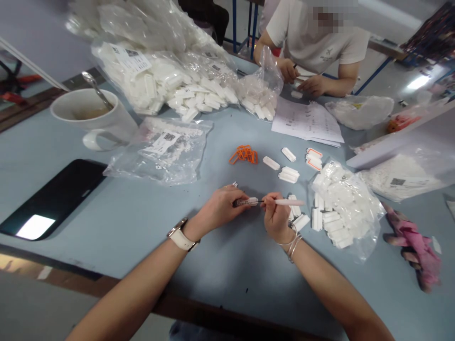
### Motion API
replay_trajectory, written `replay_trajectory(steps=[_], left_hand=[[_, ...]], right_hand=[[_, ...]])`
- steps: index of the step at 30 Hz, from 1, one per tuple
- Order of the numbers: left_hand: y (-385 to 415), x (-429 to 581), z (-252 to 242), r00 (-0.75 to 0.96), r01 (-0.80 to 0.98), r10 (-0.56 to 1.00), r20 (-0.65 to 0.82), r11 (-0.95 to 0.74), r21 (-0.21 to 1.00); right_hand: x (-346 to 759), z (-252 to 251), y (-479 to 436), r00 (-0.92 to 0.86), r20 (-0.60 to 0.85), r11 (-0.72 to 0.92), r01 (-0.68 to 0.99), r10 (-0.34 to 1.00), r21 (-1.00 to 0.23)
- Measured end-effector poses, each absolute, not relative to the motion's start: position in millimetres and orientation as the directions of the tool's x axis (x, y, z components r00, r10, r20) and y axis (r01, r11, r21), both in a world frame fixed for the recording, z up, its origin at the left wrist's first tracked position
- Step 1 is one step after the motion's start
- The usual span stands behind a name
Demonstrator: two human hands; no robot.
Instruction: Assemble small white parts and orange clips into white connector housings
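My left hand (220, 208) is closed around a small white plastic part (247, 202), held just above the grey-blue table (142, 222). My right hand (276, 217) grips a thin pink pen-like tool (288, 202) whose dark tip touches that part. Loose white parts (297, 218) lie just right of my right hand. More white parts (288, 174) and a small heap of orange rings (243, 155) lie a little farther back.
An open clear bag of white parts (343, 208) lies to the right, pink gloves (415, 246) beyond it. A white mug with a spoon (93, 116), a black phone (53, 199) and a near-empty bag (163, 151) are on the left. Full bags (167, 76) are piled behind. Another person's hands (305, 78) write opposite.
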State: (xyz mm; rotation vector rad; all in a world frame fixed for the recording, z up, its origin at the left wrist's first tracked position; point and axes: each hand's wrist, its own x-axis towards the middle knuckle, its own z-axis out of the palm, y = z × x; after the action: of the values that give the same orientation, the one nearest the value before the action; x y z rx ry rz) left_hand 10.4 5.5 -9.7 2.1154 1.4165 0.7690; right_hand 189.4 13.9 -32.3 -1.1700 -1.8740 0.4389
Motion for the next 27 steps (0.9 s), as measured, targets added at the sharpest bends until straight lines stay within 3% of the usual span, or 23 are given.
replay_trajectory(steps=[11, 21, 27], left_hand=[[5, 10, -9, 0.312, 0.668, 0.933, 0.178, -0.348, 0.657], [5, 9, -13, 0.298, 0.657, 0.939, 0.172, -0.333, 0.677], [5, 10, -10, 0.310, 0.660, 0.934, 0.178, -0.346, 0.666]], right_hand=[[189, -31, 14, -0.190, 0.478, 0.497, 0.542, 0.858, -0.677], [186, -21, 15, -0.308, 0.497, 0.563, 0.641, 0.811, -0.522], [189, -31, 12, -0.157, 0.524, 0.514, 0.552, 0.837, -0.656]])
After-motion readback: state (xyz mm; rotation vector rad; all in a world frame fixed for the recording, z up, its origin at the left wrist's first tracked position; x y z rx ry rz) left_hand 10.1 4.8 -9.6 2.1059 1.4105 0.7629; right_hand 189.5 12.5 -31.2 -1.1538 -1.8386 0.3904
